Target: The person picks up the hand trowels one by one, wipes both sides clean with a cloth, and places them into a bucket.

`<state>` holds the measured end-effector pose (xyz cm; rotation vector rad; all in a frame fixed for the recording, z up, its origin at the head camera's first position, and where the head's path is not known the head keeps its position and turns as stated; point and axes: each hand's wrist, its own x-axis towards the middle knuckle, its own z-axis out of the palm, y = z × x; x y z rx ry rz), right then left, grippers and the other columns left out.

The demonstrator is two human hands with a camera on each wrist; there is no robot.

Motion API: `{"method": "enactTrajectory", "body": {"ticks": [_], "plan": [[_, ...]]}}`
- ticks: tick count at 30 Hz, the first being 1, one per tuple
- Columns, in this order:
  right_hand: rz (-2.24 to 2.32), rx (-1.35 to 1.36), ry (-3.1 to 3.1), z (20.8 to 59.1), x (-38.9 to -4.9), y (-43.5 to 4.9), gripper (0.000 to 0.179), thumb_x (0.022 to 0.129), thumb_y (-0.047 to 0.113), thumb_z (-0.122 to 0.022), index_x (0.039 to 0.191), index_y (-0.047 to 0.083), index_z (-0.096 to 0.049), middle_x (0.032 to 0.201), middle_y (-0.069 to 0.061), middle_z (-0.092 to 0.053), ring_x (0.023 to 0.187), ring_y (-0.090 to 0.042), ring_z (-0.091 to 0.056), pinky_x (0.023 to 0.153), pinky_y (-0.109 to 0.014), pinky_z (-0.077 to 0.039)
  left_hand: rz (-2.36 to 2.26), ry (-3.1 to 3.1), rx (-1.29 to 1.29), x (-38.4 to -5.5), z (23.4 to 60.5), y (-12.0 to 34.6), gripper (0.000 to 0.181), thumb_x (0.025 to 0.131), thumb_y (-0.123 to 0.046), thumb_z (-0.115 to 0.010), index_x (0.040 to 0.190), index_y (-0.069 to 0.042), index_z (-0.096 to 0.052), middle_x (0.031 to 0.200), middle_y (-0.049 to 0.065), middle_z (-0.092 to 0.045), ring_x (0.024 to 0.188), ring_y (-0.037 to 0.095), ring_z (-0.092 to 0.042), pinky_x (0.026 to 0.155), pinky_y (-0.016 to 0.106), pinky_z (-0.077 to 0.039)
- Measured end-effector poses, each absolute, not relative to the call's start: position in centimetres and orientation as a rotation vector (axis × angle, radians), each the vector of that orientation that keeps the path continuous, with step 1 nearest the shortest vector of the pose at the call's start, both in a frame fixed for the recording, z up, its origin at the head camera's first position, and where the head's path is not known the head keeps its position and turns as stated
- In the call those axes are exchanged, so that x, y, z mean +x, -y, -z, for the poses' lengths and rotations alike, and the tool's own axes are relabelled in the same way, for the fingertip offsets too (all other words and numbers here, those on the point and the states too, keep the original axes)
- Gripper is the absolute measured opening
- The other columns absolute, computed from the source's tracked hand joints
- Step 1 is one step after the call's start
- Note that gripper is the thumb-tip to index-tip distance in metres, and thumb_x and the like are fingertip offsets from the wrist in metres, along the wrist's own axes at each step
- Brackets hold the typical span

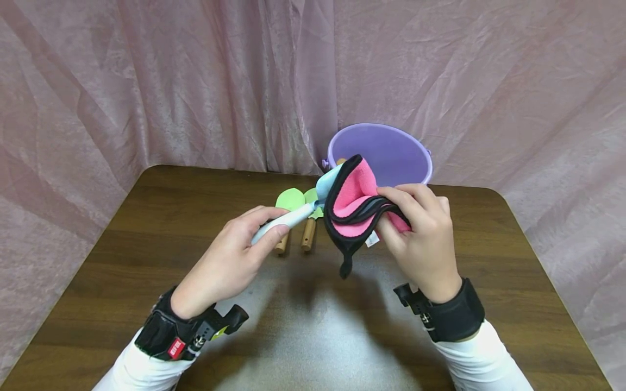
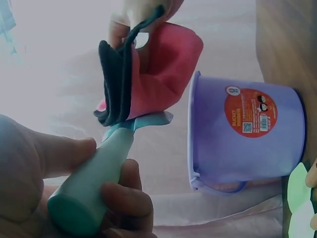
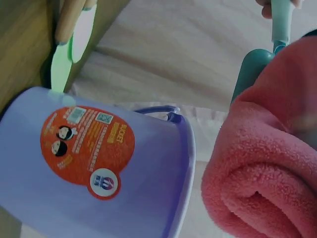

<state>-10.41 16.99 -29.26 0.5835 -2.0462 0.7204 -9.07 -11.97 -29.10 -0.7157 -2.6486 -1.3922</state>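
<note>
My left hand grips a small light-blue hand trowel by its pale handle, with the blade slanting up and away to the right. A pink cloth with black edging, folded over, is held in my right hand against the trowel's blade. The cloth hides part of the blade, and a black loop dangles from its lower corner. In the left wrist view, the thumb and fingers wrap the trowel handle. The right wrist view shows the thick folded cloth close up, with the trowel blade behind it.
Behind the cloth stands a purple bucket with a red label, and something tan shows at its inside left. Two green-bladed tools with wooden handles, one green tool left of the other tool, lie on the brown table. A pink curtain hangs behind.
</note>
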Motion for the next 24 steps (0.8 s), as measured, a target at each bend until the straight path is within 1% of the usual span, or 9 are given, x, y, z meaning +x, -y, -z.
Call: {"method": "enactTrajectory", "body": {"ticks": [2, 4, 8, 11, 16, 24], "plan": [[-0.779, 0.54, 2.07, 29.1, -10.4, -17.0, 0.021, 0.083, 0.01, -0.071, 0.102, 0.006, -0.076, 0.092, -0.011, -0.066, 0.084, -0.023, -0.062, 0.067, -0.042, -0.032, 1.398, 2.647, -0.713, -9.1, 29.1, 12.0, 0.029, 0.104, -0.036, -0.053, 0.123, -0.017, -0.066, 0.098, -0.004, -0.058, 0.083, 0.015, -0.054, 0.072, 0.034, -0.045], [-0.843, 0.503, 2.082, 28.6, -10.2, -16.9, 0.02, 0.081, 0.007, -0.073, 0.101, 0.004, -0.076, 0.091, -0.011, -0.066, 0.084, -0.022, -0.062, 0.07, -0.039, -0.036, 1.405, 2.645, -0.709, -9.1, 29.0, 12.0, 0.03, 0.104, -0.036, -0.053, 0.123, -0.018, -0.066, 0.099, -0.004, -0.058, 0.084, 0.015, -0.053, 0.072, 0.034, -0.044], [-0.919, 0.451, 2.094, 27.5, -9.6, -16.3, 0.019, 0.08, -0.002, -0.074, 0.099, -0.003, -0.073, 0.087, -0.013, -0.066, 0.082, -0.02, -0.06, 0.073, -0.028, -0.042, 1.414, 2.637, -0.709, -9.1, 29.0, 12.0, 0.029, 0.104, -0.036, -0.053, 0.122, -0.018, -0.066, 0.099, -0.004, -0.058, 0.083, 0.015, -0.053, 0.072, 0.034, -0.044], [-0.939, 0.411, 2.11, 26.9, -9.4, -16.2, 0.018, 0.081, -0.004, -0.073, 0.098, -0.006, -0.072, 0.086, -0.015, -0.066, 0.08, -0.019, -0.058, 0.07, -0.021, -0.041, 1.412, 2.631, -0.706, -9.1, 28.9, 12.0, 0.028, 0.104, -0.035, -0.053, 0.121, -0.018, -0.067, 0.098, -0.004, -0.058, 0.083, 0.015, -0.053, 0.071, 0.034, -0.043], [-0.972, 0.318, 2.133, 26.9, -9.6, -16.5, 0.016, 0.083, -0.001, -0.072, 0.098, -0.005, -0.073, 0.085, -0.014, -0.066, 0.076, -0.017, -0.057, 0.067, -0.018, -0.04, 1.416, 2.624, -0.699, -9.1, 28.9, 12.1, 0.027, 0.103, -0.035, -0.054, 0.121, -0.018, -0.067, 0.098, -0.004, -0.058, 0.083, 0.014, -0.053, 0.072, 0.034, -0.043], [-0.963, 0.199, 2.177, 29.9, -11.7, -18.9, 0.017, 0.085, 0.011, -0.074, 0.101, 0.004, -0.075, 0.088, -0.005, -0.069, 0.077, -0.01, -0.057, 0.068, -0.016, -0.041, 1.417, 2.617, -0.689, -9.0, 28.8, 12.1, 0.028, 0.104, -0.035, -0.053, 0.121, -0.017, -0.067, 0.097, -0.004, -0.058, 0.083, 0.014, -0.054, 0.072, 0.034, -0.043]]}}
